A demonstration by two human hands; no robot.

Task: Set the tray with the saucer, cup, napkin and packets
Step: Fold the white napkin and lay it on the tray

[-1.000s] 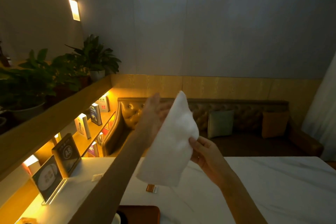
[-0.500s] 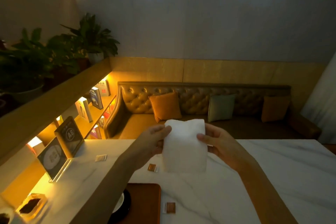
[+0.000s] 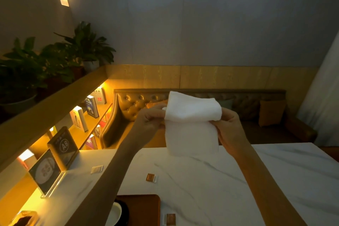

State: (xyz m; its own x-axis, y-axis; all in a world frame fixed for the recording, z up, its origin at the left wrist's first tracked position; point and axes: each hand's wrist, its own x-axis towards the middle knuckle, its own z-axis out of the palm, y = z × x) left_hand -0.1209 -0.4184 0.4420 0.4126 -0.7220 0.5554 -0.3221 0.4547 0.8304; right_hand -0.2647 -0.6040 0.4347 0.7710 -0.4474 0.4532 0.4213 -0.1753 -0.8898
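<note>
Pinching its folded top edge, the left hand (image 3: 150,117) and right hand (image 3: 230,124) hold the soft white cloth napkin (image 3: 190,124) in the air, long axis hanging downward, above the white marble desk (image 3: 275,180), far from the brown wooden tray (image 3: 145,209).

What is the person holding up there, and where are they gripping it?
A white folded cloth napkin, pinched at its left and right side edges by the left hand and right hand.

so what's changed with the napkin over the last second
Both hands, left and right, went from holding the napkin loosely open to pinching its sides, top edge now folded over. Packets on the table and the tray look untouched.
</note>
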